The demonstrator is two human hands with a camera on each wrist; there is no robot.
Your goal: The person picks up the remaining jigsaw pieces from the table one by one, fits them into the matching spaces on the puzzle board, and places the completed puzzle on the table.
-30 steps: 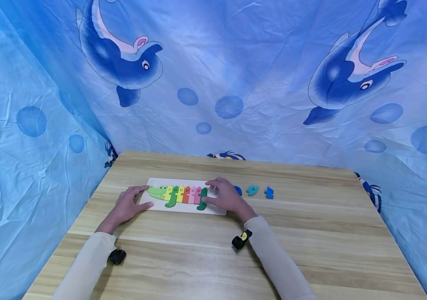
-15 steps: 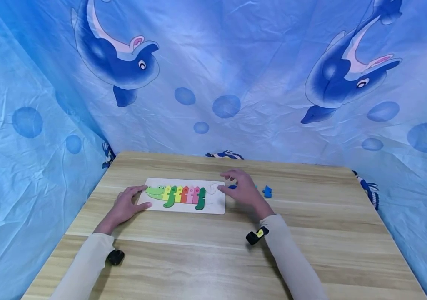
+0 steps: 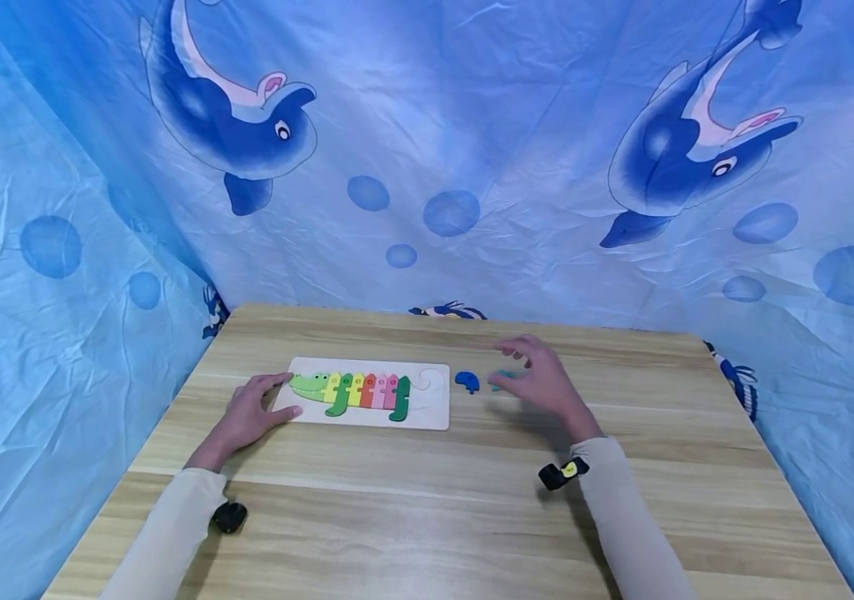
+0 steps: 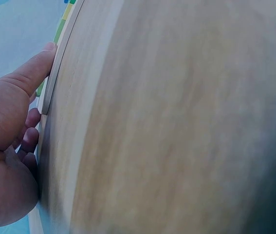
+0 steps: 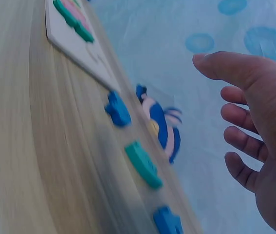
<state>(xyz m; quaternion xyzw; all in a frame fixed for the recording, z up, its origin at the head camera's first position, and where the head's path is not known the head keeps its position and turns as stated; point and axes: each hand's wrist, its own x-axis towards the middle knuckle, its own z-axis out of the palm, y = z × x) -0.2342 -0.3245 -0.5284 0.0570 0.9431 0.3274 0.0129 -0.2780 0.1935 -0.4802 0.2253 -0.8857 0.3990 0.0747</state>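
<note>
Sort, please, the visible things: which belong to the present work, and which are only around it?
Belonging to the work:
white rectangular crocodile puzzle board
multicoloured crocodile pieces
rounded blue piece with tab
leaf-shaped teal piece
partly visible blue piece

Only around it:
blue dolphin-printed fabric backdrop
light wood-grain table
black wrist devices

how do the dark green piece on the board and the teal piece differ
Place: the dark green piece lies on the white board, while the teal piece lies loose on the table.

Neighbours: the dark green piece adjoins a pink piece; the teal piece lies apart, between a blue piece and another blue piece.

Shared: neither is held.
</note>
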